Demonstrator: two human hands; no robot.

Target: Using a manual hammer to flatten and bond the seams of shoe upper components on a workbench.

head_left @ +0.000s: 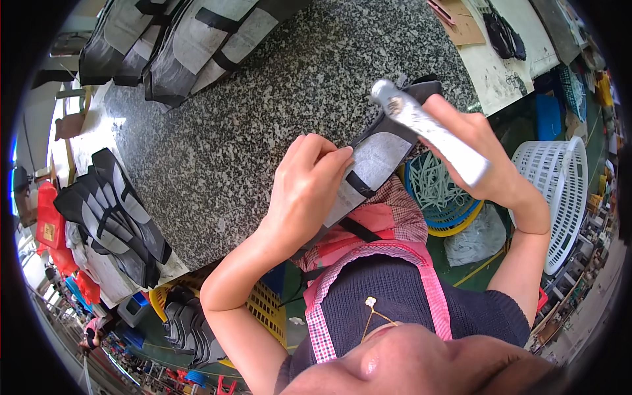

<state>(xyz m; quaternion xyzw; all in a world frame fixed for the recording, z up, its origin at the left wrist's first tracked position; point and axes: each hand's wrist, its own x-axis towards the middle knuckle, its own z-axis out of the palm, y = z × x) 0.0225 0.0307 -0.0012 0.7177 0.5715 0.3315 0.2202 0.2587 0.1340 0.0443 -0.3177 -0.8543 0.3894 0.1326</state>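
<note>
My right hand (479,151) is closed round a hammer (444,135) with a metal head and a pale, shiny handle. The hammer hangs over the upper end of a flat black-and-grey piece (382,157), which has a dark band across it. Fingers of my left hand (304,187) pinch this piece along its black edge, left of the hammer. It lies tilted at the near edge of a speckled granite slab (263,112), partly over my lap. My left hand hides some of its lower end, and the hammer and right hand cover part of its upper end.
Similar pieces lie in a large pile (204,43) at the far left and a fanned stack (112,217) at the left. Right of my lap are a basket of pale strips (434,187), a clear bag (477,237) and a white basket (559,197).
</note>
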